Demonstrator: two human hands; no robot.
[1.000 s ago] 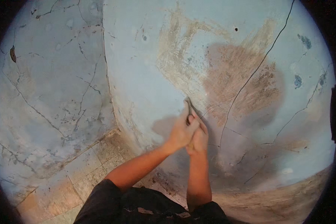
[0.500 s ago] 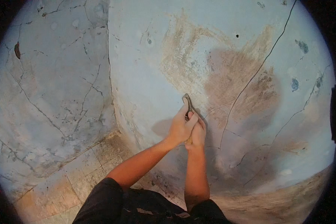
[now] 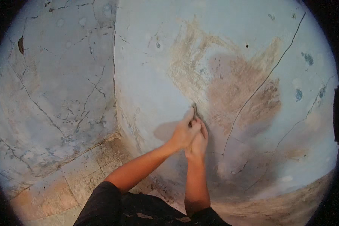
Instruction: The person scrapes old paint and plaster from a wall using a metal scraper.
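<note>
Two bare hands, left hand point(image 3: 182, 135) and right hand point(image 3: 198, 144), fingers clasped round a slim, dark, metal-looking tool point(image 3: 195, 111), frame centre, apparently against a cracked pale-blue plaster wall point(image 3: 147, 86); probably light, stiff, best gripped behind the tip.

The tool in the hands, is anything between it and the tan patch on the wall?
Nothing visible stands in the way. The left hand and right hand hold the tool, and its tip is at the lower edge of the tan patch on the wall. I can't tell whether it touches.
</note>
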